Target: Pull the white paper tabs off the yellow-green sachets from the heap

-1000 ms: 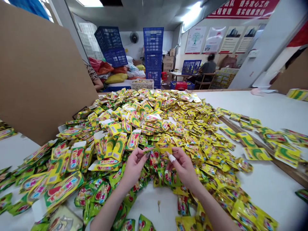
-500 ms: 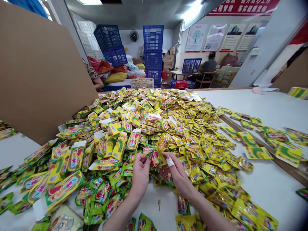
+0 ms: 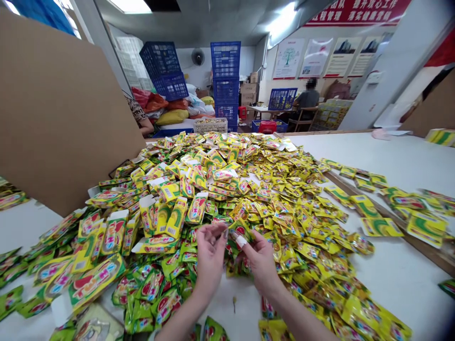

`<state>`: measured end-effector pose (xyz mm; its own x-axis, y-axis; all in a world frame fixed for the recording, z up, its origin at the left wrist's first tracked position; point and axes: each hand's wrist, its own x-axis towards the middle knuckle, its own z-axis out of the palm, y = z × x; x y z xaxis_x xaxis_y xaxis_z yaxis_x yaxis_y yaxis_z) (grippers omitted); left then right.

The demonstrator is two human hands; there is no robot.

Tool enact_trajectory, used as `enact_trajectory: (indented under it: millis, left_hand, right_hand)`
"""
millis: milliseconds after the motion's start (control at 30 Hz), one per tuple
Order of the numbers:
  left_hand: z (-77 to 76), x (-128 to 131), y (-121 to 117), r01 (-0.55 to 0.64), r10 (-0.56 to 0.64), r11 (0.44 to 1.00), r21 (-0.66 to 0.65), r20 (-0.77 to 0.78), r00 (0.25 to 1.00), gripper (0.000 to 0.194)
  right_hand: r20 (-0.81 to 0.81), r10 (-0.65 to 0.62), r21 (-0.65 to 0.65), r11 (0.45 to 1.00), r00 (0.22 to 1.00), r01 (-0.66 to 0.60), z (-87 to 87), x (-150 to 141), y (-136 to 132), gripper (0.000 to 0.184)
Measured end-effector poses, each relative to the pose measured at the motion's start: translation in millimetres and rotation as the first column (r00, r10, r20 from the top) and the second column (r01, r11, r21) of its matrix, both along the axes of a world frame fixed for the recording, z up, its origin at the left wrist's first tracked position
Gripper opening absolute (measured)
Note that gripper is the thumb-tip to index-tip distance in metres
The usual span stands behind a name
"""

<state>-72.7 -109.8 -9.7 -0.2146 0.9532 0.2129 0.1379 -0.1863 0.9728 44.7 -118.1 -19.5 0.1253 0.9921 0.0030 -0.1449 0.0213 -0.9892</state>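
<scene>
My right hand, with a white wrap on one finger, grips a small green and yellow candy packet showing a red fruit print. To its left is my left hand, fingers curled and thumb tip close to the index finger, beside the packet's edge; anything pinched there is too small to make out. Around both hands spreads a heap of shiny packets: green ones on the left and yellow ones on the right. Printed cardboard boxes, several with open flaps, lie at the left of the heap.
A tall cardboard sheet stands at the left. Flattened-looking yellow boxes lie along a wooden strip at the right of the white table. Beyond it are stacked blue crates, filled sacks and a seated person.
The packet has been turned and drawn towards my right hand, whose thumb now lies across it. My left fingers have come off the packet's face and curled.
</scene>
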Motion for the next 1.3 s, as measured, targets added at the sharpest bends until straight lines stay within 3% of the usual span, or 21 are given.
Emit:
enact_trajectory:
  millis: [100,233,367,500,633,700,733,767,800,867,900,1000,1067,1133,1200,1300]
  left_hand:
    - [19.4,-36.5,30.4,-0.094,0.104,0.994,0.047,-0.309,0.945,0.034]
    - [34.9,-61.7,75.2,-0.176,0.135,0.984,0.0,-0.641,0.755,0.04]
    - [32.6,-51.9,99.9,-0.223,0.104,0.974,-0.046,-0.784,0.612,0.045]
    - [33.4,-45.0,86.8,-0.176,0.066,0.983,-0.045,-0.814,0.577,0.056]
    - [28.9,-43.4,45.5,-0.018,-0.034,0.998,-0.06,-0.761,0.647,0.049]
    - [23.8,-41.7,24.9,0.101,-0.156,0.987,-0.122,-0.64,0.752,0.042]
    - [21.4,-40.8,16.4,0.189,-0.254,0.966,-0.177,-0.503,0.826,0.039]
    - [19.6,-40.0,9.3,0.302,-0.367,0.923,-0.237,-0.312,0.876,0.038]
    - [18.6,-39.2,3.7,0.424,-0.466,0.86,-0.282,-0.098,0.879,0.036]
    - [19.0,-37.6,-3.8,0.614,-0.568,0.718,-0.327,0.234,0.789,0.031]
    - [20.3,-36.5,-6.3,0.665,-0.597,0.659,-0.351,0.293,0.747,0.03]
    - [25.5,-30.7,-11.0,0.718,-0.648,0.55,-0.428,0.323,0.689,0.026]
    - [26.6,-26.1,-12.8,0.739,-0.676,0.511,-0.439,0.326,0.66,0.019]
    - [24.3,-22.9,-13.7,0.74,-0.691,0.515,-0.432,0.301,0.657,0.011]
    - [19.6,-21.8,-13.6,0.733,-0.71,0.525,-0.432,0.252,0.657,0.01]
    - [13.4,-21.5,-13.1,0.722,-0.742,0.527,-0.448,0.17,0.648,0.013]
  right_hand:
    - [0.11,-0.002,0.064,0.998,0.994,-0.005,4.1,22.5,10.5,0.021]
    - [0.205,0.005,0.133,0.991,0.979,-0.033,9.6,42.1,18.4,0.015]
    - [0.197,0.019,0.117,0.992,0.98,-0.043,7.8,43.7,19.0,0.02]
    - [0.089,0.048,0.061,0.997,0.995,-0.054,8.4,46.1,22.1,0.026]
    - [-0.049,0.081,0.028,0.996,0.996,-0.079,19.3,50.3,22.1,0.035]
    - [-0.117,0.092,0.037,0.995,0.989,-0.088,25.3,50.8,19.6,0.038]
    - [-0.158,0.105,0.049,0.994,0.982,-0.098,27.8,50.5,17.7,0.038]
    - [-0.199,0.122,0.062,0.992,0.972,-0.111,29.9,50.1,15.6,0.037]
    - [-0.231,0.142,0.077,0.989,0.962,-0.127,31.5,49.4,13.2,0.036]
    - [-0.25,0.191,0.1,0.98,0.949,-0.171,33.8,47.5,8.1,0.032]
    - [-0.234,0.212,0.107,0.976,0.949,-0.192,34.5,46.4,5.7,0.03]
    - [-0.156,0.25,0.148,0.962,0.956,-0.228,35.4,43.2,0.4,0.023]
    - [-0.033,0.248,0.213,0.948,0.968,-0.236,35.6,42.2,-1.2,0.02]
    - [0.186,0.228,0.301,0.913,0.956,-0.277,36.6,42.8,-1.8,0.018]
    - [0.402,0.212,0.347,0.865,0.891,-0.362,39.0,44.9,-2.6,0.02]
    - [0.605,0.269,0.27,0.816,0.75,-0.511,44.5,48.2,-5.8,0.033]
